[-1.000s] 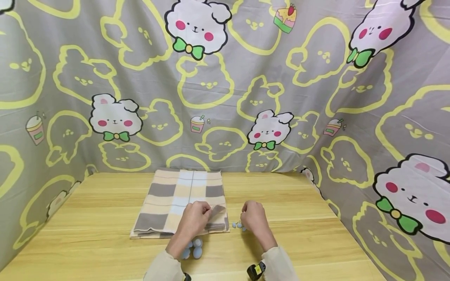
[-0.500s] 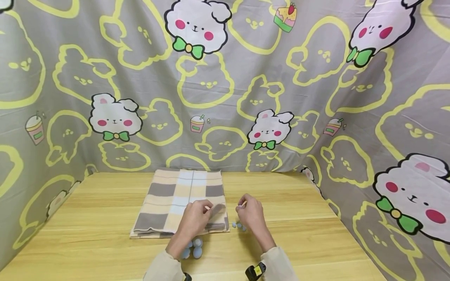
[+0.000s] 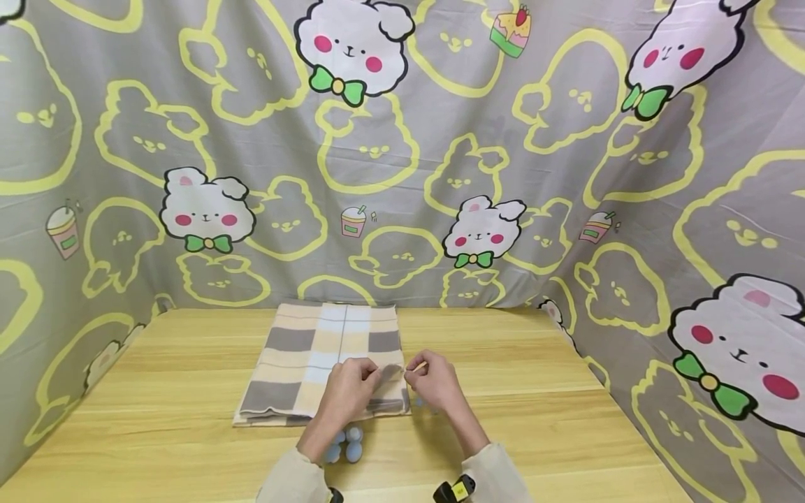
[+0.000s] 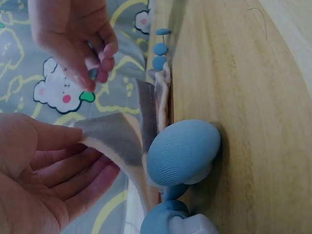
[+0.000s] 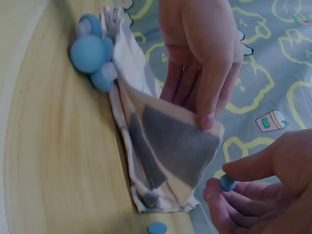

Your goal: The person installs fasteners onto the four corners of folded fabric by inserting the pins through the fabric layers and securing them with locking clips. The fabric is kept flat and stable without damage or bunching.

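Printed cloth backdrop (image 3: 402,161) of cartoon bears wraps the far side and both flanks of the scene.

Wooden desk (image 3: 534,419), pale grain, runs left to right.

Folded checked towel (image 3: 327,356), beige, grey and white squares, lies on the desk just left of centre; its long axis runs near to far. Its near right corner is lifted off the stack.

Left hand (image 3: 349,391) sits at that near right corner, thumb and fingers pinching the raised flap (image 5: 180,141) and holding it up, so the layers gape open toward the right.

Right hand (image 3: 434,383) is just right of the flap, close but not touching the cloth. Its fingers are curled, and thumb and fingertip pinch one small blue button-like disc (image 5: 227,183). The disc lies directly right of the open corner, level with it; the right hand is the nearer one to the gap, the left only holds the cloth.

Blue rounded knobs (image 3: 349,446), a few clustered together, rest on the desk against the near edge of the towel, under the left wrist.

More small blue discs (image 4: 160,48) lie in a loose row on the desk just beside the towel's near right corner, below the right hand.
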Motion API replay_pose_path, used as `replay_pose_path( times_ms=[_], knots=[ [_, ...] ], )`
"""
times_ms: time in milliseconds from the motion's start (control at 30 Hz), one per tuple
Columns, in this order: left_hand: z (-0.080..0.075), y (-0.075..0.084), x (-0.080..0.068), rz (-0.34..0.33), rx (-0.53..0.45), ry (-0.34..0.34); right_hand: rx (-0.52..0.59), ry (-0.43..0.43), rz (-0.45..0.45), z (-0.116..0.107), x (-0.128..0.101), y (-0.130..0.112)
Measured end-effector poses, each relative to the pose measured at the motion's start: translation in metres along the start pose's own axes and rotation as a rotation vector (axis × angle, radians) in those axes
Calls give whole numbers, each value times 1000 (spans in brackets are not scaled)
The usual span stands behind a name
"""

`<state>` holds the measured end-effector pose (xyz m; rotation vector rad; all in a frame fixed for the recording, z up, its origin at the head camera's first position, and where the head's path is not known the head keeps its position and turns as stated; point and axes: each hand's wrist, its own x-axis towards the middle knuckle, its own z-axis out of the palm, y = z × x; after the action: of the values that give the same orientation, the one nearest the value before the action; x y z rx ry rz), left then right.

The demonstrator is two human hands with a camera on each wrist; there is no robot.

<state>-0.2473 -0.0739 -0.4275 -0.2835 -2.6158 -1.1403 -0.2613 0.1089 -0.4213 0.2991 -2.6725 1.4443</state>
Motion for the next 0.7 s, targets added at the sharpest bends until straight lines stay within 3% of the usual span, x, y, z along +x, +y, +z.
replay_pose_path(
  times_ms=[267, 700],
  knots=[
    [2, 0, 1, 41, 0, -14, 124, -77, -21, 8, -4, -4],
    [2, 2, -1, 89, -15, -32, 104, -104, -10, 20, -7, -3]
  ],
)
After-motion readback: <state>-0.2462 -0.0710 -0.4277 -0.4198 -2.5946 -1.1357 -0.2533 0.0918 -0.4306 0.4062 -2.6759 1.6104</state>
